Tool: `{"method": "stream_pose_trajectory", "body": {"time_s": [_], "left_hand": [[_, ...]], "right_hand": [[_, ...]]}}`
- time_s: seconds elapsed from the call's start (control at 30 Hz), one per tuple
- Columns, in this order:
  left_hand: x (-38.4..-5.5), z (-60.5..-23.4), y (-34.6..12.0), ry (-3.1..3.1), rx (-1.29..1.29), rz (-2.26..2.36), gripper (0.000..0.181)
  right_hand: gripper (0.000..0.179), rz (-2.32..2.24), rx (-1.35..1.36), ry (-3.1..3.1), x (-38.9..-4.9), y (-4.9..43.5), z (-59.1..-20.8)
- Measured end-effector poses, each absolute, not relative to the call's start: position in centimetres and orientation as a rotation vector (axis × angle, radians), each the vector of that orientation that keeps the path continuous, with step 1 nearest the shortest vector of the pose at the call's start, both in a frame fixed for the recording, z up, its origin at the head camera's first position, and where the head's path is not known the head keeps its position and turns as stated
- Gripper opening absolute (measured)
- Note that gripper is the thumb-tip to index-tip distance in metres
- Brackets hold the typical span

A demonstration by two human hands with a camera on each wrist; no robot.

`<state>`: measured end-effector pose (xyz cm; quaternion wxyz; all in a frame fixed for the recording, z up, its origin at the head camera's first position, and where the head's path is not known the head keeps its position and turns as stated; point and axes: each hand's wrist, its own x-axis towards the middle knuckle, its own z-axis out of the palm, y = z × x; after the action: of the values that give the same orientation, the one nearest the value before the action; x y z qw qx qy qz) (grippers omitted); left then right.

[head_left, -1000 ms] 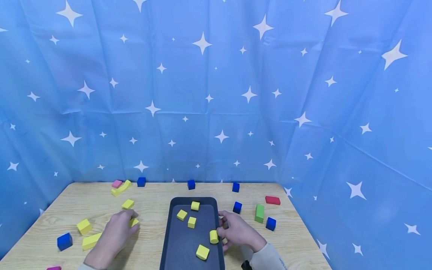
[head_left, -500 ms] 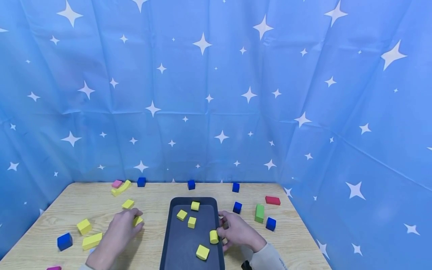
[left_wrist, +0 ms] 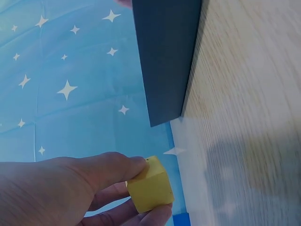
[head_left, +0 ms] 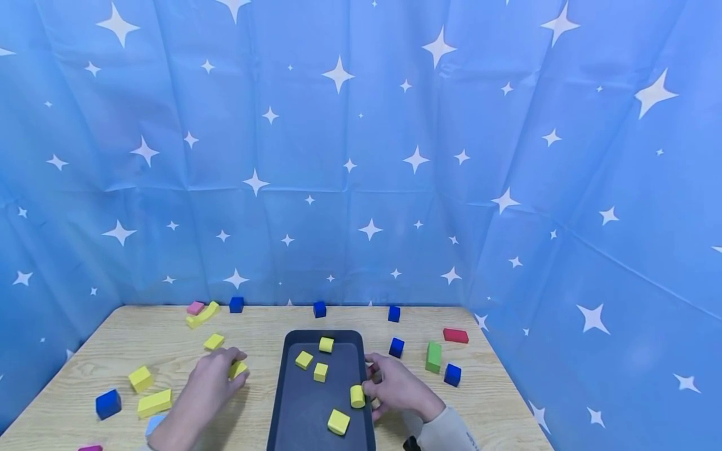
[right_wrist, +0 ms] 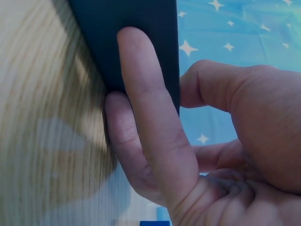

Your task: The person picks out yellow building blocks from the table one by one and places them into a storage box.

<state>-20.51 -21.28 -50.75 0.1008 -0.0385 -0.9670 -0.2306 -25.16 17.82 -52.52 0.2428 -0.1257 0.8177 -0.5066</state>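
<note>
Evidently, the left hand (head_left: 210, 381) is pinching a yellow cuboid (left_wrist: 150, 193), apart from a dark rectangular tray (head_left: 304, 410) whose edge the right hand (head_left: 399, 383) is gripping — right wrist view best showing the outer fingers (right_wrist: 149, 89).

A yellow cubic block (left_wrist: 151, 190) sits between the fingers of the left hand (head_left: 205, 388). Right of them lies a dark rectangular tray (head_left: 301, 413), its right wall against the fingers of the right hand (head_left: 400, 385). Inside, left of those fingers, stands a yellow cylinder (head_left: 357, 396); outside, to their right, a green rectangular block (head_left: 433, 357).
</note>
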Motion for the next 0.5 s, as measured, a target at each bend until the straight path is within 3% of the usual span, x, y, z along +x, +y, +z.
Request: {"method": "stream_pose_trajectory", "body": {"time_s": [0.5], "left_hand": [[-19.8,-49.8,-19.2,-2.881,-0.113,-0.714,0.031]], "right_hand": [[0.071,-1.375,-0.342,2.249,-25.0,17.9,-52.3]]}}
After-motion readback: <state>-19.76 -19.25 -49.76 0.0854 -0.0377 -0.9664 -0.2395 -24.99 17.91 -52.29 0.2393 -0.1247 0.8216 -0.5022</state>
